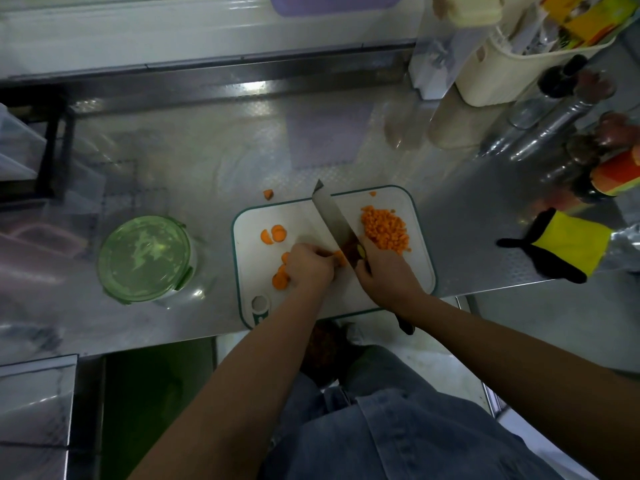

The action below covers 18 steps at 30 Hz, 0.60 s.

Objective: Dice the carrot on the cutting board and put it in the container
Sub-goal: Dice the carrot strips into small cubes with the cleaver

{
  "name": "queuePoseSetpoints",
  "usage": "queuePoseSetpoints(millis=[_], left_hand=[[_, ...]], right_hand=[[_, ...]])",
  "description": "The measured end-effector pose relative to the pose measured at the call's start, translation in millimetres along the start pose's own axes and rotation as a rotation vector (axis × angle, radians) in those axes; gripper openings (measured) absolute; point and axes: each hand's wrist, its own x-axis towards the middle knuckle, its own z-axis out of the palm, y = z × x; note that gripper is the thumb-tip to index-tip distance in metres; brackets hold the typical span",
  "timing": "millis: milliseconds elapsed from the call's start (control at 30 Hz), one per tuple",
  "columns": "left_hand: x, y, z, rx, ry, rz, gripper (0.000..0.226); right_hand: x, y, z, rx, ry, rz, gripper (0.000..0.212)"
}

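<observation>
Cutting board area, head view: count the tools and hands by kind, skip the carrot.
White plastic cutting board with green rim: 1
Steel-bladed kitchen knife: 1
Round clear container with green lid: 1
Bare hands: 2, left hand, right hand
Total: 5

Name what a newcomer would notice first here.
The orange heap of diced carrot on the right of the white cutting board stands out first. Mid-board, the right hand grips the knife beside the left hand, which holds a carrot piece. The green-lidded container sits left of the board, lid on.

Bare forearms, blue denim jeans
</observation>
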Motion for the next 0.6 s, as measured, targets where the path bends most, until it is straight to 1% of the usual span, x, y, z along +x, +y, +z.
queuePoseSetpoints(millis=[133,200,267,333,500,600], left_hand=[[2,-1,2,0.004,0.004,0.011,0.019],[3,-2,2,0.003,0.012,0.014,0.019],[4,-2,2,-0.004,0.008,0.012,0.019],[3,0,1,-0.006,0.004,0.000,0.019],[3,2,2,0.005,0.015,-0.016,0.021],[3,0,2,-0.001,0.024,-0.003,0.024]], right_hand=[[-3,3,0,-0.040,-0.029,-0.004,0.039],[-7,5,1,-0.058,-0.051,0.019,0.030],[-9,4,1,-0.052,-0.078,0.039,0.016],[-8,2,1,-0.052,-0.098,0.045,0.011],[-1,-4,5,-0.077,-0.103,0.037,0.014],[-2,-5,11,-0.060,-0.073,0.039,0.016]])
